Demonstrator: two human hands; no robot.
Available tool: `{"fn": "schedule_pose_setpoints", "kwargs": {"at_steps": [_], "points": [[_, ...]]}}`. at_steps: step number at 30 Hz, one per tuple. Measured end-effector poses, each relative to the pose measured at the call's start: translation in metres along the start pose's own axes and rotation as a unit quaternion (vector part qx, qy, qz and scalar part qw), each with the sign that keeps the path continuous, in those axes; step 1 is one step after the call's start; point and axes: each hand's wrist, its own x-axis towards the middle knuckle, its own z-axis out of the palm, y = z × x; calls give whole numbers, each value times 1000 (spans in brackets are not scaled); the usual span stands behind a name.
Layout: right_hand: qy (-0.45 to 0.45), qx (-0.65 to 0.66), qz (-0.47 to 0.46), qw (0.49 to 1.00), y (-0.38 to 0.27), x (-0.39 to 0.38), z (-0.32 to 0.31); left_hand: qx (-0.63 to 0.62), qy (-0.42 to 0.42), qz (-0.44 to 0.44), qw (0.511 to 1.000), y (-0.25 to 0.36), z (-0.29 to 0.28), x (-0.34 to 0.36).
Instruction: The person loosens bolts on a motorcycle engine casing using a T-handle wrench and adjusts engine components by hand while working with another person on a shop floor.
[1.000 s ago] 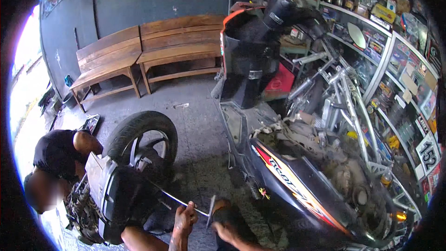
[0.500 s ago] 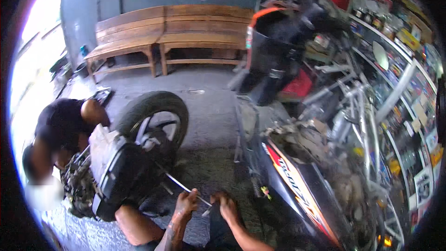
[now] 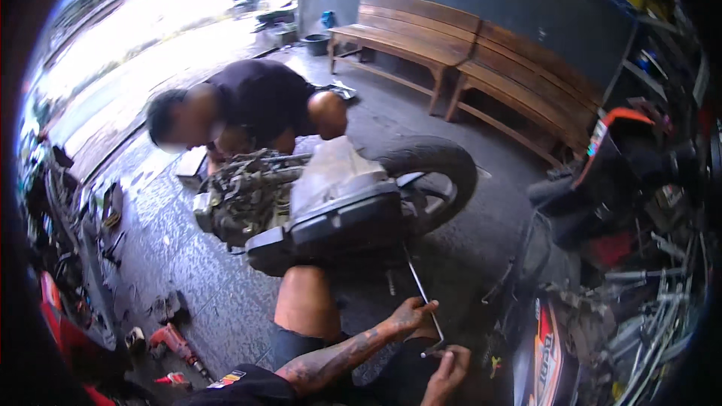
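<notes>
a slim metal rod (image 3: 420, 278) slants between the person's two hands and the underside of an engine unit (image 3: 346, 218), its far end lost in shadow beside the wheel (image 3: 459, 180), so i cannot tell whether it touches. the left hand (image 3: 410, 316) is closed around the rod along its lower part, fingers curled over it. the right hand (image 3: 449, 368) is half curled at the short crosspiece on the near end, fingertips against it; i cannot tell how firmly it grips. the engine unit lies on the floor (image 3: 180, 256), the wheel at its right end. the person's bare knee (image 3: 307, 301) is just in front of it. beyond the engine, a co-worker (image 3: 259, 101) bends low over its left end. a red power tool (image 3: 177, 344) lies at lower left, a scooter body (image 3: 553, 349) stands at right, and wooden benches (image 3: 406, 41) line the grey wall (image 3: 489, 0).
</notes>
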Motion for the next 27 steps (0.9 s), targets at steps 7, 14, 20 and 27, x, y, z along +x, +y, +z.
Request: {"fn": "schedule_pose_setpoints", "kwargs": {"at_steps": [7, 14, 20, 27], "points": [[-95, -9, 318, 943, -14, 11, 24, -32, -1, -21, 999, -24, -9, 9], [65, -390, -174, 902, 0, -2, -2, 114, -19, 30, 993, 4, -14, -16], [-134, -342, -80, 927, -47, -12, 24, 154, -7, 64, 986, -31, -10, 8], [-7, -80, 252, 964, 6, 10, 30, 130, 18, 52, 990, -41, -20, 29]]}}
